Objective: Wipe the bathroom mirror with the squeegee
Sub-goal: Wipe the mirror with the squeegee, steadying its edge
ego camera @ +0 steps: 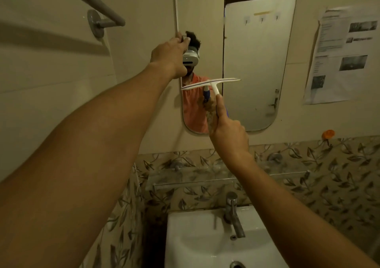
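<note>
Squeegee (211, 83) handle hidden inside right hand (228, 132); left hand (169, 55) grips mirror (257, 62) edge.

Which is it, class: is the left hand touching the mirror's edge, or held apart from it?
Touching. In the head view, the left hand reaches up and its fingertips curl onto the left rim of the mirror, with no gap showing.

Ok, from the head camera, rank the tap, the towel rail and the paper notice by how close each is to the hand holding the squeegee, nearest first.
Measured from the right hand gripping the squeegee:
1. Tap, directly below it over the basin.
2. Paper notice, up on the wall to the right of the mirror.
3. Towel rail, far upper left.
</note>
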